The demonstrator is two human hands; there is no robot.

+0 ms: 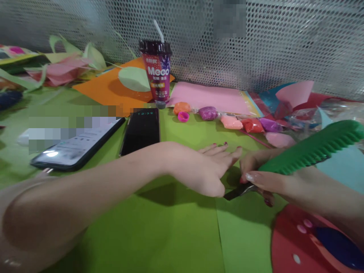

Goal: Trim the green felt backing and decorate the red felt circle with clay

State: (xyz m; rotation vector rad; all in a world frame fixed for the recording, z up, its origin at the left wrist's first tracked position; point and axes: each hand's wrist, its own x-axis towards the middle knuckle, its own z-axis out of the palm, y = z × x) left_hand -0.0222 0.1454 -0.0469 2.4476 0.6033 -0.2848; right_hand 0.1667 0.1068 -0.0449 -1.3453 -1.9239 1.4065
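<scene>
We are pressing our left hand (201, 170), fingers slightly apart, on the green paper (176, 231); our right hand (273, 182) is clamping the green knife (309, 148). We are apparently cutting; the next stroke calls for steady pressure.

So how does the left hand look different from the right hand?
The left hand is stretched out with its palm down, while the right hand is curled. The left hand holds nothing that I can see, but the right hand grips a green-handled cutter. Both are bare and close to the green surface.
</scene>
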